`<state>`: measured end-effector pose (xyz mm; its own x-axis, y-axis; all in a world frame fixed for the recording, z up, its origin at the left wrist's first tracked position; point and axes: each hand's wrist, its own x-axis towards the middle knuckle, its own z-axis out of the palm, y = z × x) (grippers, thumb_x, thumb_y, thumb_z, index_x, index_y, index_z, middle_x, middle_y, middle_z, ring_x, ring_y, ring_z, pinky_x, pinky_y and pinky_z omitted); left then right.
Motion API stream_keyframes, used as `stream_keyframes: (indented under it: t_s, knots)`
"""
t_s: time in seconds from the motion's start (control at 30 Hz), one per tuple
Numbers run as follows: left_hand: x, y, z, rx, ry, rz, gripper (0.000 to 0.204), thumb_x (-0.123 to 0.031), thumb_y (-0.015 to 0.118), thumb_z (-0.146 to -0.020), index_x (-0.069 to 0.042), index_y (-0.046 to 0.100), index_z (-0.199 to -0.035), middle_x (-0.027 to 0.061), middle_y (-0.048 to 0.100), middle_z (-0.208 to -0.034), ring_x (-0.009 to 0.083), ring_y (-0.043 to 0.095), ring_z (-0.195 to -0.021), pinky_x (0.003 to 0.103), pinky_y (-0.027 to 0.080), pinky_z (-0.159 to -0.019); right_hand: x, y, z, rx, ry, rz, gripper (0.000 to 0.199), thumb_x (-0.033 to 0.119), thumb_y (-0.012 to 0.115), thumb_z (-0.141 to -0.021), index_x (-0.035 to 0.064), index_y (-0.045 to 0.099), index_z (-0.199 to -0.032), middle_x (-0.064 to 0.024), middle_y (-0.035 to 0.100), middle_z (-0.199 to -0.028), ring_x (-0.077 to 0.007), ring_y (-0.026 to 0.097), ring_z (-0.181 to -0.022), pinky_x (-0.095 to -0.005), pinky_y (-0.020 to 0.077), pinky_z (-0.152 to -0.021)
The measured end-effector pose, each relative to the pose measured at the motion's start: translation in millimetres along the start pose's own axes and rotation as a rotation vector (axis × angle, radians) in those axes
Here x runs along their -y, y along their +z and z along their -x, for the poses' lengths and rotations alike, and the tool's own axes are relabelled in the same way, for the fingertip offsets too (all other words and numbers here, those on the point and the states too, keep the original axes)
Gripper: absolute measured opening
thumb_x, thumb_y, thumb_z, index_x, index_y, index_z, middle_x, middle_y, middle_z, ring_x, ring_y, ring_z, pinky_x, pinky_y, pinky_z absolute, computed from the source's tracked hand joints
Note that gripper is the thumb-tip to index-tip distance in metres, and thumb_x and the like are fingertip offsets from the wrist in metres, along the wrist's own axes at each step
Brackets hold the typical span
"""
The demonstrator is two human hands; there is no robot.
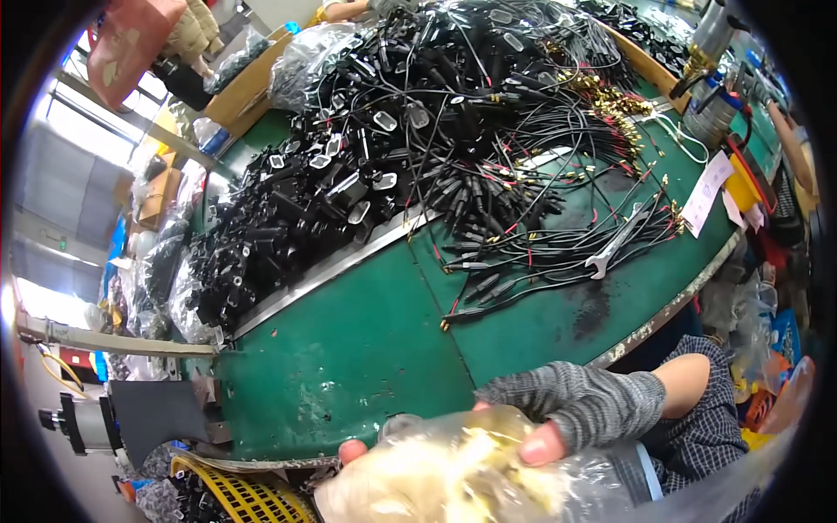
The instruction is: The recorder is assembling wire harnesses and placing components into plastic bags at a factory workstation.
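Note:
A clear plastic bag (453,479) of small pale yellow pieces is held low in the view, in front of the green workbench (366,349). My right hand (575,405), in a grey fingerless knit glove, grips the bag's top from the right, thumb pressed on the plastic. Of my left hand (351,451) only a bare fingertip shows at the bag's left edge, touching it; the rest is hidden behind the bag.
A heap of black plugs (270,227) and tangled black cables with brass ends (523,131) covers the far bench, behind a metal strip (331,266). A silver wrench (615,244), a paper slip (706,192), and a yellow basket (235,499) are nearby. Another person's arm (789,131) shows at the right.

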<state>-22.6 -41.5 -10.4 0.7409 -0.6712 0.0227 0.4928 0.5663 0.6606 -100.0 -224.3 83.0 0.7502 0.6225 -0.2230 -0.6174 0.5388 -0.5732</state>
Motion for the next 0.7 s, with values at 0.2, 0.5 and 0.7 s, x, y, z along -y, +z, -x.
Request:
stream_keyframes:
  t_s: [0.2,0.5,0.7]
  knots:
    - [-18,4,-3,0.01,-0.005,-0.071,0.062,-0.033,0.061,-0.079,-0.006,0.037,-0.129,0.0134,0.043,-0.127,0.0274,0.044,-0.115,0.045,0.036,-0.096,-10,-9,17,0.127,-0.013,0.2,0.056,0.025,0.068,-0.078,-0.002,0.044,-0.12,-0.0066,0.052,-0.113,-0.0131,0.046,-0.105,-0.0296,0.0385,-0.089]
    - [-30,12,-9,0.015,-0.012,-0.142,0.062,-0.033,0.061,-0.079,-0.006,0.037,-0.129,0.0131,0.043,-0.127,0.0268,0.044,-0.115,0.044,0.036,-0.096,-10,-20,22,0.293,-0.025,0.21,0.06,0.03,0.063,-0.081,-0.0029,0.04,-0.126,-0.0134,0.049,-0.121,-0.0164,0.046,-0.11,-0.0322,0.0368,-0.093]
    - [-19,23,-23,0.075,-0.041,-0.12,0.062,-0.033,0.061,-0.079,-0.006,0.037,-0.129,0.0129,0.042,-0.127,0.0265,0.043,-0.115,0.044,0.035,-0.097,-45,-21,29,0.235,-0.117,0.304,0.059,0.032,0.061,-0.083,-0.0026,0.04,-0.126,-0.0143,0.049,-0.121,-0.0177,0.046,-0.11,-0.0325,0.0368,-0.094]
